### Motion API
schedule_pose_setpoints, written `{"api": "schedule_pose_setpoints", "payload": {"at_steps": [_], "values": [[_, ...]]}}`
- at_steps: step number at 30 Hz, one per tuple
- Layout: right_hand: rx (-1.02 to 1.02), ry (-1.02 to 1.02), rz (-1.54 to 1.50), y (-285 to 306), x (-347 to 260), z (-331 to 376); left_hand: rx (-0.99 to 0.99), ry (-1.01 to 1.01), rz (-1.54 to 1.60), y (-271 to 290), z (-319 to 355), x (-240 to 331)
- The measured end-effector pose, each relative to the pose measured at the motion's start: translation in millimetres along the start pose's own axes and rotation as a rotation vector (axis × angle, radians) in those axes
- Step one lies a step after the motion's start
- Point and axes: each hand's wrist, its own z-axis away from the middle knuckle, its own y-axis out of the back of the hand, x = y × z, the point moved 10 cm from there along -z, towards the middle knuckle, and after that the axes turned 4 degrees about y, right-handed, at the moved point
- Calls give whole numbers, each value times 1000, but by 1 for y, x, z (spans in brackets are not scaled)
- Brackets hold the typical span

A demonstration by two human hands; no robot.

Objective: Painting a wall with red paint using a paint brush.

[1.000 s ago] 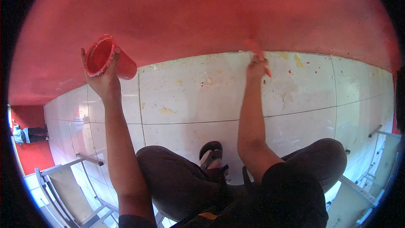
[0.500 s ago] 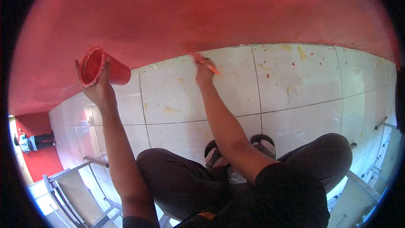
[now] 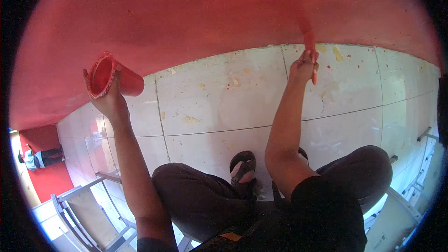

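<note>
My left hand (image 3: 112,100) grips a red plastic container (image 3: 130,81) near its rim, tilted so that its mouth faces me; red paint coats the inside. Stretched out to the right, my right hand (image 3: 303,69) is closed round a paintbrush (image 3: 314,77) with an orange handle. The brush's red-coated head touches the lower part of the red wall (image 3: 210,14), just above where it meets the floor. A darker, wet-looking streak runs up the wall from the bristles.
White floor tiles (image 3: 214,107) with yellowish and red spots run along the wall. My knees and sandalled foot (image 3: 243,165) are below my arms. Metal-framed furniture (image 3: 79,210) stands at the lower left, more at the lower right. Another person (image 3: 39,158) stands far left by a red wall.
My right hand has swept the brush rightward along the bottom of the wall. The left hand and the container have stayed almost still.
</note>
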Motion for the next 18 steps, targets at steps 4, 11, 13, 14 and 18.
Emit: {"api": "schedule_pose_setpoints", "payload": {"at_steps": [4, 11, 13, 14, 18], "values": [[19, -551, 187, -7, 100, 150, 64, 1, -76, 38, -7, 2], [-76, -653, 110, 41, 206, 213, 19, 36, 19, -19, -2, -7], [-231, -676, 284, 17, 201, 272, 53, 5, -36, 5, -4, -11], [-291, -642, 308, 8, 194, 278, 59, 4, -44, 10, -6, -11], [-262, -713, 213, 25, 167, 183, 39, 20, -23, 2, -6, -14]]}}
